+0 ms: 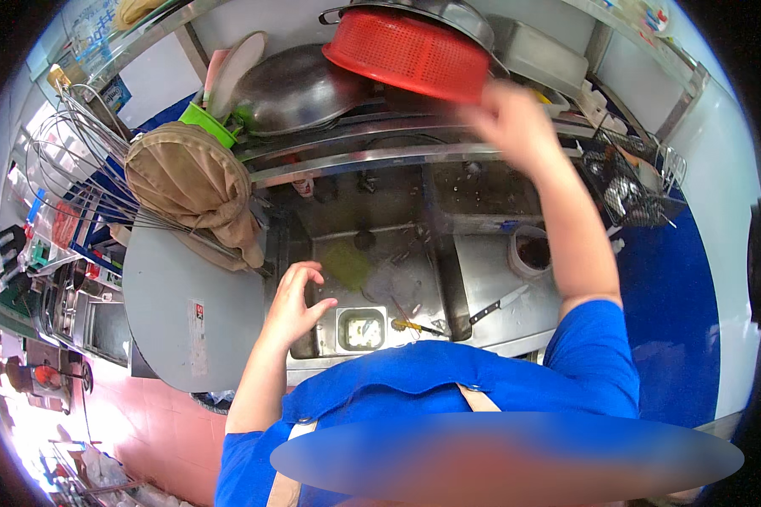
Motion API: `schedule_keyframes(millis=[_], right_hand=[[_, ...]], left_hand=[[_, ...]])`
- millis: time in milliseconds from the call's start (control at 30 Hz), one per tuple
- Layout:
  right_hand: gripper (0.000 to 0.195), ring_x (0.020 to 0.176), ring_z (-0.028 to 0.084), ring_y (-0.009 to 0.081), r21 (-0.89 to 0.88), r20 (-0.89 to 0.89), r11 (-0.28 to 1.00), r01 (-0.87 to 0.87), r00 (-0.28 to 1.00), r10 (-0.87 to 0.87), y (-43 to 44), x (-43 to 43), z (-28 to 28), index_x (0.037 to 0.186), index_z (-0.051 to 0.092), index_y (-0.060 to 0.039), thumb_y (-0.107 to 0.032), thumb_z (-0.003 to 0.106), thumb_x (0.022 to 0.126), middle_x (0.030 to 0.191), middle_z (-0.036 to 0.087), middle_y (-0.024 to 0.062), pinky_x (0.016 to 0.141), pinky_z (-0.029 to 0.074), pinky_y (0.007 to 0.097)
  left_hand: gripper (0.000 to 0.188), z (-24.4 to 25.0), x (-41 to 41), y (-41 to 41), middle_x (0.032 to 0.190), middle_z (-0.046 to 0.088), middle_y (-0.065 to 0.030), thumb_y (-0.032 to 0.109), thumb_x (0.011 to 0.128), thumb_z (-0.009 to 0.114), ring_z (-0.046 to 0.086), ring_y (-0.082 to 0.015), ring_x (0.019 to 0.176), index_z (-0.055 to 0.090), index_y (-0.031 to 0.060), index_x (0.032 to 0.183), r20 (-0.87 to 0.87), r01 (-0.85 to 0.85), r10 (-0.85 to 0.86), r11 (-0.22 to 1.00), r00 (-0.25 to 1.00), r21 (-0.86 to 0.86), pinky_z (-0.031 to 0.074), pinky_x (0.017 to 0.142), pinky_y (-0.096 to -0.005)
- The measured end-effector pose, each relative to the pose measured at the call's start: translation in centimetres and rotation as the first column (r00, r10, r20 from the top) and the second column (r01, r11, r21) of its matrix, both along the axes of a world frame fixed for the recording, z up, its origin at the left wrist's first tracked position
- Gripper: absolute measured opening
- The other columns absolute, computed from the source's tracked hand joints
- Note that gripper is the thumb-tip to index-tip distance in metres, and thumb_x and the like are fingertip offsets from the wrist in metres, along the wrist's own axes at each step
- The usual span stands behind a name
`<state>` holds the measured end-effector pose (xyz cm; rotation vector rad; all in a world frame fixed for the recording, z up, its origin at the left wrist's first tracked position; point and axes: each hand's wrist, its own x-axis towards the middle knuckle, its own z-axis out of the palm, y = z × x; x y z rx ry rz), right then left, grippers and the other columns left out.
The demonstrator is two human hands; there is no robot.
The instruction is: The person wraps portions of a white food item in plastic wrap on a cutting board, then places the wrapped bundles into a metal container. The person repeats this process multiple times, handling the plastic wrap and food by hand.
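Observation:
My left hand hovers over the left part of the steel sink, fingers curved and apart, with nothing in it. Below its thumb sits a small square metal container with pale contents. Raised at the back, my right hand is motion-blurred beside the lower right rim of a red perforated plastic colander. Whether its fingers grip that rim cannot be made out. Behind the colander is a metal pan or bowl, and a dark wok leans to its left.
A kitchen knife lies right of the sink, near a tub of dark liquid. A yellow-handled tool rests at the sink's front. Left are a round grey lid or board, a cloth-covered strainer and large wire whisks.

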<state>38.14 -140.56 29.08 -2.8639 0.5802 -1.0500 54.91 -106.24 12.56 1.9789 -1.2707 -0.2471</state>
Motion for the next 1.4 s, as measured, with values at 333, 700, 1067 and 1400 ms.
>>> schedule_keyframes(millis=[333, 700, 1067, 1400], right_hand=[[0.064, 0.096, 0.061, 0.0382, -0.281, -0.105, 0.941, 0.189, 0.968, -0.226, -10.1, 9.1, 11.1, 0.129, 0.041, 0.0042, -0.034, 0.058, 0.080, 0.102, 0.063, 0.0244, 0.084, 0.049, 0.0424], [0.035, 0.083, 0.064, 0.0364, -0.422, 0.128, 0.795, 0.436, 0.897, -0.423, -11.6, 9.0, 8.4, 0.117, 0.047, 0.0051, -0.006, 0.040, 0.084, 0.092, 0.063, 0.0221, 0.069, 0.053, 0.0429], [0.045, 0.070, 0.062, 0.0375, -0.600, 0.433, 0.740, 0.303, 0.901, -0.019, -7.4, 3.1, 4.7, 0.129, 0.041, -0.0061, -0.009, 0.046, 0.084, 0.121, 0.051, 0.0204, 0.057, 0.051, 0.0444], [0.024, 0.073, 0.063, 0.0173, -0.785, 0.497, 0.542, 0.300, 0.827, 0.263, 1.1, -1.7, 2.7, 0.113, 0.053, -0.0121, -0.019, 0.049, 0.091, 0.110, 0.057, 0.0129, 0.052, 0.052, 0.0239]], left_hand=[[0.045, 0.2, -2.3, 3.5, 0.111, 0.059, -0.0123, 0.020, 0.075, 0.072, 0.057, -0.0263, 0.104, 0.056, 0.0061, 0.115, 0.132, 0.049, -0.060, 0.995, 0.989, 0.085, 0.029, 0.106, -0.0481], [0.032, -2.2, -2.2, 6.8, 0.102, 0.062, -0.0139, 0.008, 0.078, 0.067, 0.060, -0.0255, 0.098, 0.059, 0.0011, 0.108, -0.075, 0.005, 0.002, 0.996, 0.997, 0.091, 0.046, 0.087, -0.0343], [0.055, 2.8, -3.0, -0.6, 0.133, 0.042, -0.0163, 0.005, 0.075, 0.067, 0.042, -0.0340, 0.123, 0.046, 0.0073, 0.126, 0.317, 0.179, -0.143, 0.980, 0.938, -0.085, 0.036, 0.102, -0.0414], [0.102, 10.1, -3.0, -4.8, 0.146, 0.022, -0.0214, 0.032, 0.066, 0.083, 0.027, -0.0389, 0.134, 0.020, 0.0109, 0.143, 0.690, 0.239, 0.333, 0.769, 0.643, -0.593, 0.027, 0.107, -0.0504]])
